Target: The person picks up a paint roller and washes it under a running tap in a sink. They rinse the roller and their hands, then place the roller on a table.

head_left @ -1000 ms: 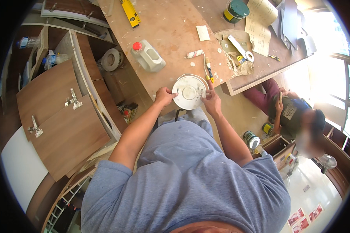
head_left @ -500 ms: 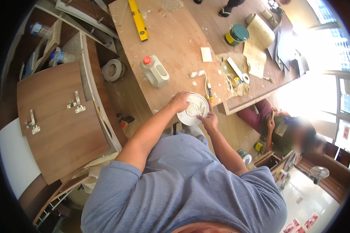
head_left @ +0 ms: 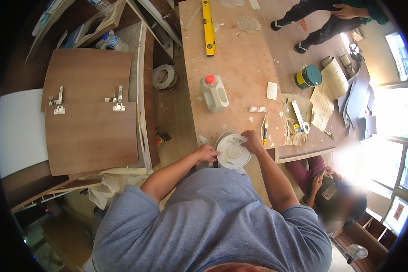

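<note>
A round white plastic lid (head_left: 234, 152) with dark marks lies in front of my body, at the near edge of a wooden worktop (head_left: 231, 68). My left hand (head_left: 207, 153) has its fingers closed at the lid's left rim. On the upper right rim, my right hand (head_left: 254, 141) pinches with thumb and fingers. Behind the lid a second pale rim (head_left: 225, 134) shows; what it belongs to is mostly hidden. A small paint roller (head_left: 257, 109) and a brush (head_left: 265, 131) lie just beyond my right hand. Farther left stands a translucent jug (head_left: 215, 96) with a red cap.
A yellow spirit level (head_left: 208, 29) lies farther back. On the right are a green-lidded tub (head_left: 308, 76), paper sheets (head_left: 322, 106) and masking tape (head_left: 306, 128). One person (head_left: 328, 188) sits at right; another stands behind the worktop. Cabinet doors (head_left: 91, 136) with hinges are at left.
My view has turned, so the scene sits farther right. The lid now shows dark marks on its upper face. My right hand has shifted from its lower right rim to its upper right rim.
</note>
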`<state>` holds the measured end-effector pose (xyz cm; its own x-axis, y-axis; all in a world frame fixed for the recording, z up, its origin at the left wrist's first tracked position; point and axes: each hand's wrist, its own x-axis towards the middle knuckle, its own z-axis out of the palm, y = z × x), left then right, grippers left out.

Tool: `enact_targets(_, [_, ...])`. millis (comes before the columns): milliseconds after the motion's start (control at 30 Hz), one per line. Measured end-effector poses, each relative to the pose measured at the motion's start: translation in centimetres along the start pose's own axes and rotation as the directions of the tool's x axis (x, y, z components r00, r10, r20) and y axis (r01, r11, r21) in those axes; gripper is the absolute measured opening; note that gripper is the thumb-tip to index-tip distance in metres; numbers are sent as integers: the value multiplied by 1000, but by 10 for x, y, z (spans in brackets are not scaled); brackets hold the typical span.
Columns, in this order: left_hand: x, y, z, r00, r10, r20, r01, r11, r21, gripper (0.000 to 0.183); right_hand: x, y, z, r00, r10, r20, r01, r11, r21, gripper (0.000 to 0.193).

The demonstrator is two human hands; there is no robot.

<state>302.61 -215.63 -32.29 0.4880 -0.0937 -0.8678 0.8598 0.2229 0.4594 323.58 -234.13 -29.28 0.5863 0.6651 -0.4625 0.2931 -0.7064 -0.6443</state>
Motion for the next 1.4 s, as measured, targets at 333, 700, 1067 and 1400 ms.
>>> enact_targets(333, [26, 1, -5, 824, 479, -301, -260, 793, 550, 47, 24, -14, 8, 991, -74, 112, 91, 982, -163, 48])
enact_targets(700, [37, -5, -1, 927, 351, -131, -293, 897, 330, 79, 25, -34, 10, 990, 29, 140, -3, 983, -183, 40])
enact_targets(1067, [71, -3, -1, 668, 688, -284, -611, 725, 319, 44, 39, -58, 30, 950, -39, 309, 159, 914, -373, 58])
enact_targets(1400, [125, 4, -7, 883, 409, -230, -322, 885, 337, 33, 37, -75, 32, 941, 26, 338, 102, 929, -355, 60])
